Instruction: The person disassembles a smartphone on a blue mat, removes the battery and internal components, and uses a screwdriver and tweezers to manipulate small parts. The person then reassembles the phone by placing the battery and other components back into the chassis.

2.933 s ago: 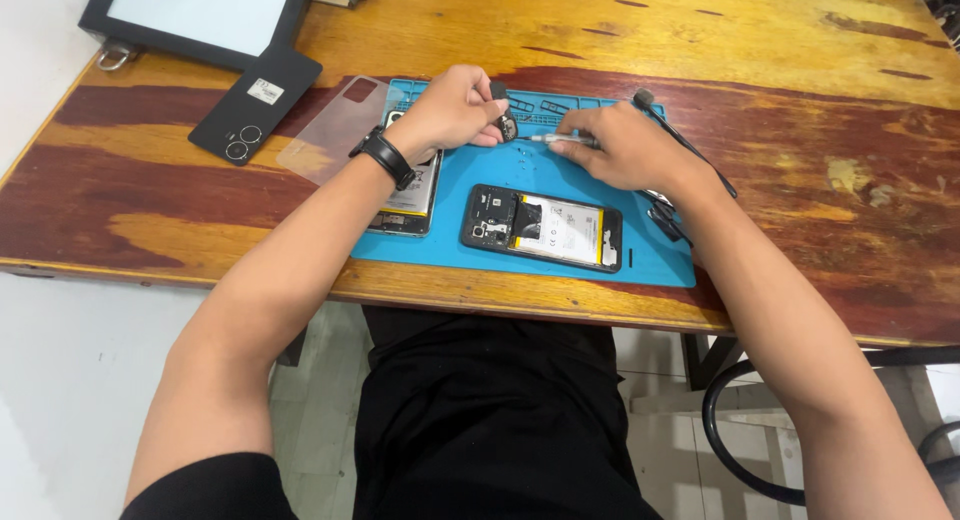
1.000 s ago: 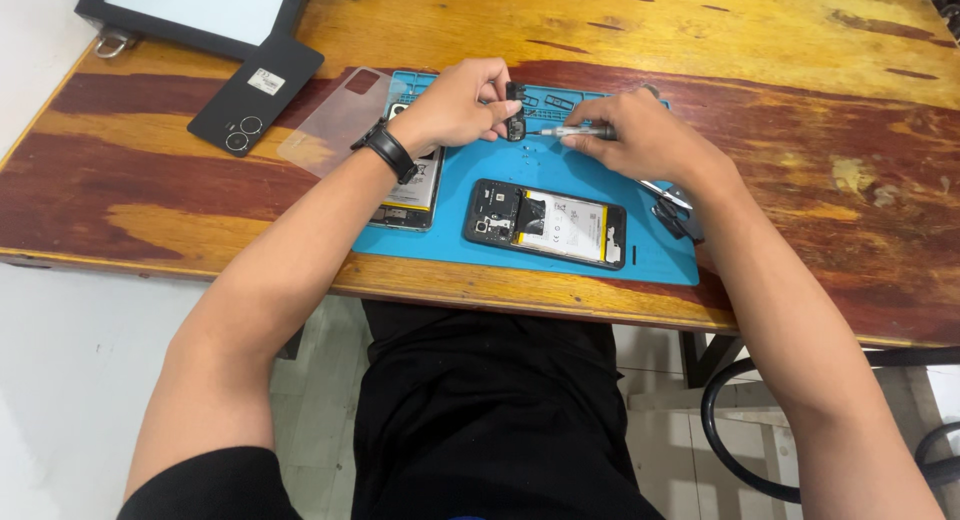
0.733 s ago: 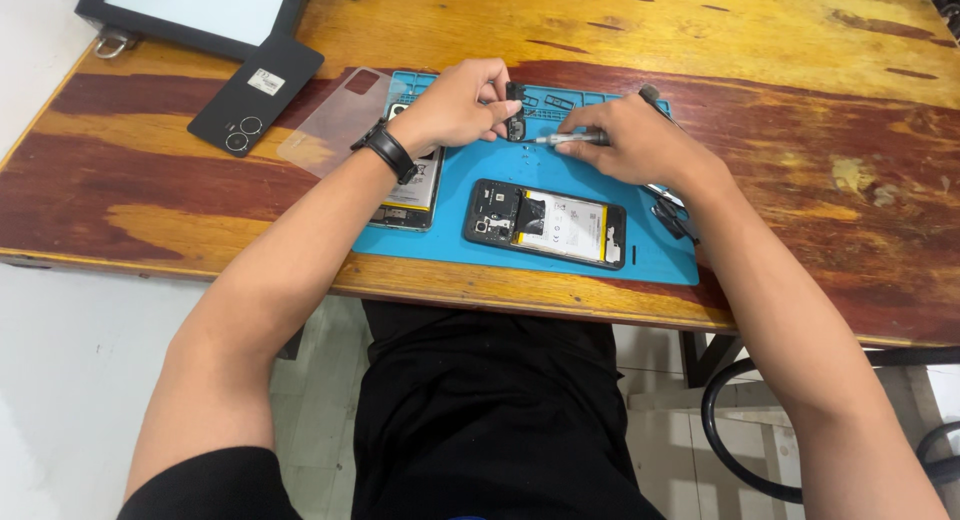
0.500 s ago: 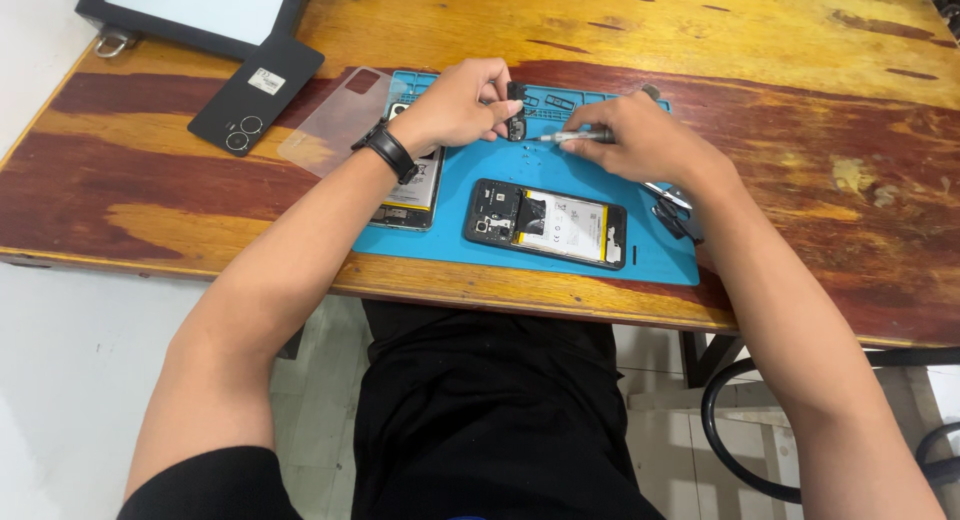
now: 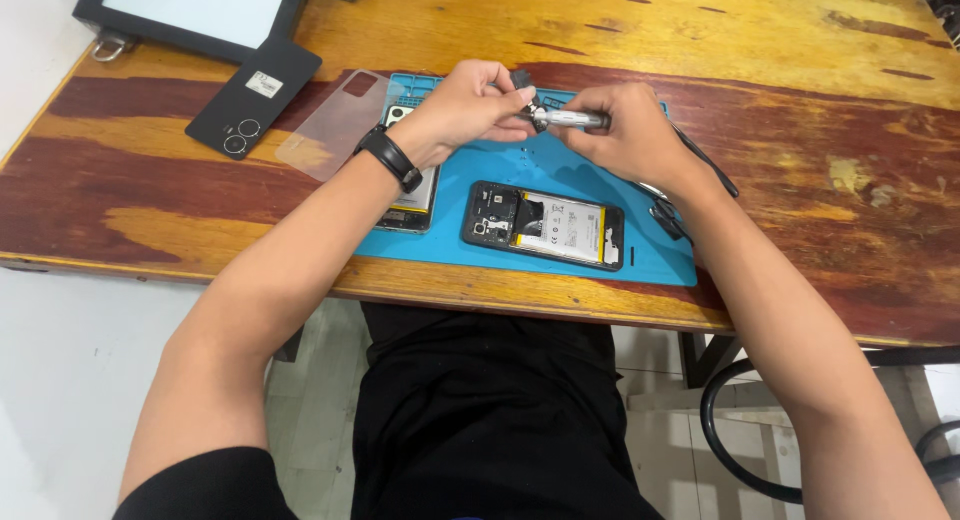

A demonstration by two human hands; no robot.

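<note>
Over the far half of a blue work mat [image 5: 530, 170], my left hand [image 5: 468, 105] pinches a small dark part [image 5: 522, 81] between its fingertips. My right hand [image 5: 628, 130] grips a slim silver screwdriver [image 5: 572, 121] whose tip points left and meets that part. Below both hands an opened phone [image 5: 545, 225] lies on the mat with its battery and boards showing. A second opened phone [image 5: 412, 195] lies partly under my left wrist, which wears a black watch [image 5: 392, 158].
A black phone back cover [image 5: 255, 98] and a clear phone case [image 5: 335, 125] lie left of the mat on the wooden table [image 5: 800, 70]. A black-framed tablet [image 5: 195, 10] sits at the far left corner. Dark tools [image 5: 668, 216] rest at the mat's right edge.
Both hands have stayed over the far part of the mat, shifting only slightly; the screwdriver tip remains against the small part in my left fingers.
</note>
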